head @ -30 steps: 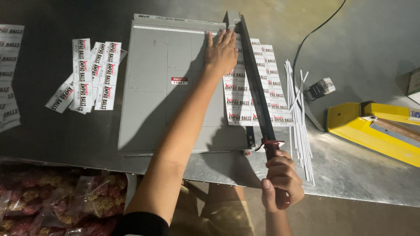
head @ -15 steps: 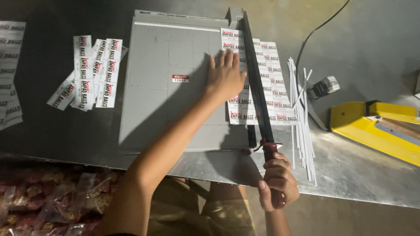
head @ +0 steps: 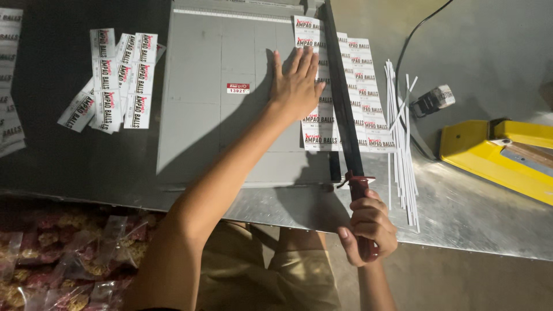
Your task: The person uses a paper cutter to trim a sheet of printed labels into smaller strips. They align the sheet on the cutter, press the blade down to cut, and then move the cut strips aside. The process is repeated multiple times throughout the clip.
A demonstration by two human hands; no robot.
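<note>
Fingers first: on my left hand [head: 296, 80] they are spread flat and wide, pressing the printed label sheet [head: 322, 124] onto the grey cutter board [head: 219, 98], fingertips pointing far and the outer one just beside the blade. Those of my right hand [head: 368, 227] are curled tight around the dark red handle [head: 363, 201] of the cutter arm [head: 341, 98], near me and past the table's edge.

Going left to right: cut label strips [head: 112, 78] lie fanned on the dark tabletop, thin glossy paper, long rectangles. Next comes the board, matte and smooth, faintly gridded. The sheet straddles the blade line, part under my palm, part on the right side. Thin white offcut slivers [head: 400, 138] lie in a loose bundle on the shiny metal table [head: 461, 213]. Farthest right sits a yellow tool [head: 495, 152], hard and glossy, with a black cable [head: 412, 34] running far.

Risks, as I judge them: my left fingertips sit close enough to the blade edge to be nicked if they creep right. Slick paper could slip under a light palm and give a crooked cut. Slivers might slide off the near edge.
</note>
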